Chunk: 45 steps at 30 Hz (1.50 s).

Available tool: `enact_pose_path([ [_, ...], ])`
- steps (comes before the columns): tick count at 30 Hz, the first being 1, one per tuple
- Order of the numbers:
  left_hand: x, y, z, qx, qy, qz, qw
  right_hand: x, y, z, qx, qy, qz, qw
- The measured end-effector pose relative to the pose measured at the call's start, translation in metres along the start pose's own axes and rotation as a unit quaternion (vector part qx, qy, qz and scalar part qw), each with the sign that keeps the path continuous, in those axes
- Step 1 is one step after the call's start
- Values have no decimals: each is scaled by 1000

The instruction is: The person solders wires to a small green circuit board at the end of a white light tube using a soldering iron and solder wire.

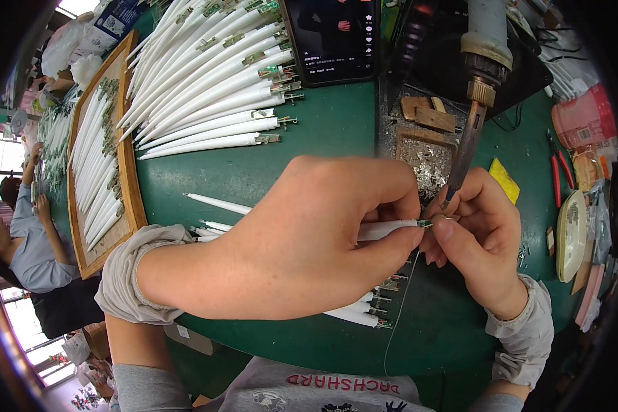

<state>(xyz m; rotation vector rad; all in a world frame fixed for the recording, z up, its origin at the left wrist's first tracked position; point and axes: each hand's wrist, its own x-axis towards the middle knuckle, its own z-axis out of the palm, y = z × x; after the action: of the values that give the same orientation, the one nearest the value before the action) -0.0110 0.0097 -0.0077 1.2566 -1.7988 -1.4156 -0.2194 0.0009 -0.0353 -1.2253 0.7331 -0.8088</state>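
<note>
My left hand (323, 226) is closed around a white tapered stick (386, 231), which lies nearly level and points its end to the right. A small green circuit board (426, 223) sticks out of that end. Beside it, my right hand (484, 237) is pinched, thumb against fingers; what it holds is too small to make out. The tip of a soldering iron (468, 134) comes down from above, close to my right fingertips. Below the fingers hangs a thin wire (395, 316). More white sticks (353, 314) lie under and behind my left hand, partly hidden by it.
A large pile of white sticks (213, 75) covers the back left, beside a wood-framed tray (132, 185). A phone (333, 41), a solder-scrap holder (426, 147), a yellow sponge (504, 180) and red-handled pliers (556, 178) surround the iron. Another person (44, 240) works at far left.
</note>
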Motion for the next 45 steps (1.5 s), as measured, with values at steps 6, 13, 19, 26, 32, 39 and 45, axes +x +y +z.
enact_pose_path([
  [6, 1, -6, 2, 76, 49, 116, 989, -2, -3, 1, -15, 7, 2, 1000],
  [13, 3, -10, 7, 115, 81, 191, 971, -1, 0, 2, -44, 20, 4, 999],
  [19, 4, -12, 6, 132, 77, 203, 967, 1, 1, 3, -47, 23, 8, 999],
  [26, 4, -9, 6, 126, 74, 163, 976, 0, -1, 3, -42, 19, 5, 999],
  [32, 4, -11, 6, 163, 84, 213, 960, 1, -2, 2, -40, 11, 12, 999],
  [39, 7, -8, 1, 79, 31, 128, 988, 0, -2, 2, -44, 9, 10, 999],
  [45, 8, -2, -4, -70, -11, -4, 997, -4, 2, 3, -8, 36, -55, 998],
])
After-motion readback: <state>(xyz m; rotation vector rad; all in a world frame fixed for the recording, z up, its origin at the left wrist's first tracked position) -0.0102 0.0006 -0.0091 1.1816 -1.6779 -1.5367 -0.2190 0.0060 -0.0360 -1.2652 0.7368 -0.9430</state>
